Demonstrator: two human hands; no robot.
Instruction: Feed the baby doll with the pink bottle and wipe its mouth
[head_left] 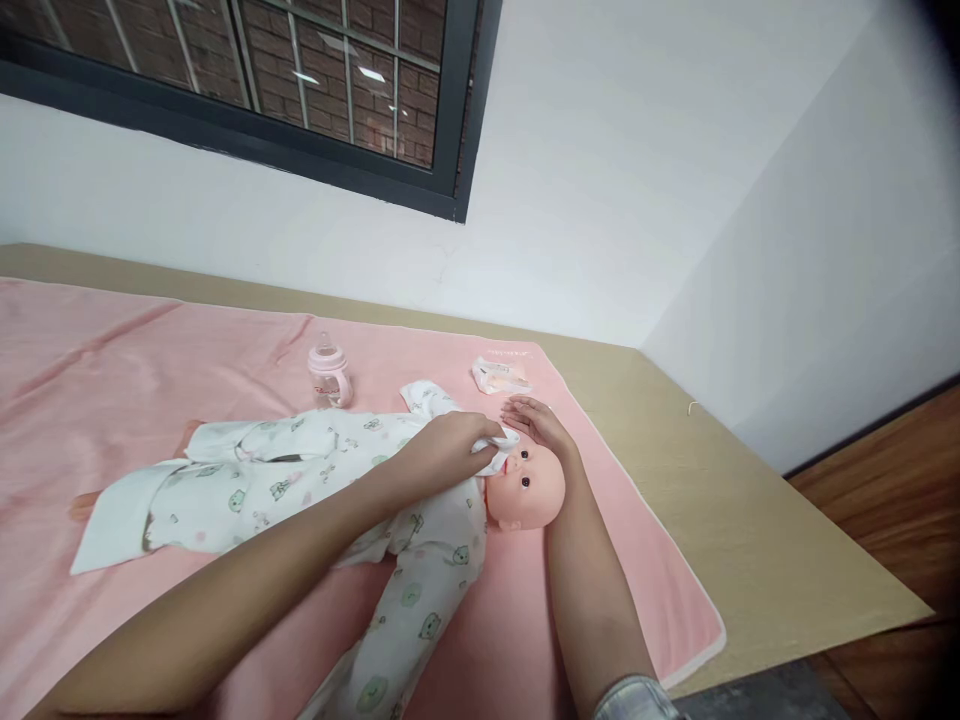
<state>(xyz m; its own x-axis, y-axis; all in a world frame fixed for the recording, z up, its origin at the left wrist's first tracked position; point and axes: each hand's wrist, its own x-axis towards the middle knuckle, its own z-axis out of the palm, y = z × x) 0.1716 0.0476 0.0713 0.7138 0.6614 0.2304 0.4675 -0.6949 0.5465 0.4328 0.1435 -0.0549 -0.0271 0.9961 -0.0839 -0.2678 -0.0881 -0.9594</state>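
A baby doll (525, 488) in a white printed romper (300, 480) lies on its back on a pink blanket (112, 370), head to the right. My left hand (442, 450) is closed on a small white cloth (501, 440), pressed to the doll's face near the mouth. My right hand (536, 420) lies flat, fingers stretched out, on the far side of the doll's head, cradling it.
A pink baby bottle (328, 374) stands on the blanket behind the doll. A small packet of wipes (501, 375) lies near the blanket's far right corner. The blanket covers a beige table (750, 530) set against white walls, with a window above.
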